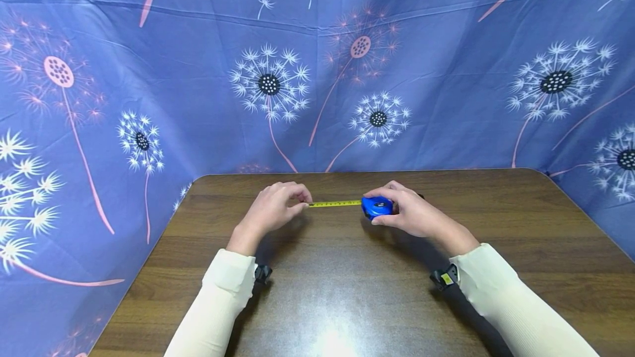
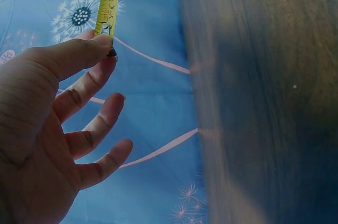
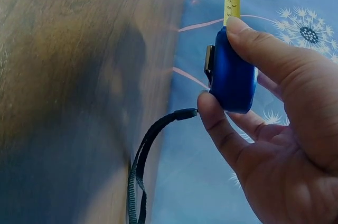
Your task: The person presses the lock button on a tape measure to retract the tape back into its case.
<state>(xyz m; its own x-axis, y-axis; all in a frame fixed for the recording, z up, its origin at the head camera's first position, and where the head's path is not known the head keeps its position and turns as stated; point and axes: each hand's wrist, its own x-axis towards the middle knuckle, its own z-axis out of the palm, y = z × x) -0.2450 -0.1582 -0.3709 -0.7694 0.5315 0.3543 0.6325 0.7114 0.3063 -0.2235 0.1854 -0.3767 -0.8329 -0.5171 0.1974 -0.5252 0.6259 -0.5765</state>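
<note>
A blue tape measure (image 1: 378, 207) is held above the table by my right hand (image 1: 414, 214), its thumb and fingers around the case. From the case a short length of yellow tape blade (image 1: 337, 203) runs straight across to the left. My left hand (image 1: 275, 208) pinches the blade's end hook between thumb and index finger, the other fingers (image 2: 108, 113) spread loosely in the left wrist view. In the right wrist view the blue case (image 3: 232, 76) shows a metal belt clip (image 3: 209, 60) on its side and a black wrist strap (image 3: 145, 150) hanging down.
Below both hands lies a brown wooden table (image 1: 327, 269). A blue cloth with dandelion prints (image 1: 317, 87) hangs behind it and along the sides. Dark wrist cameras (image 1: 263, 274) sit at both cuffs.
</note>
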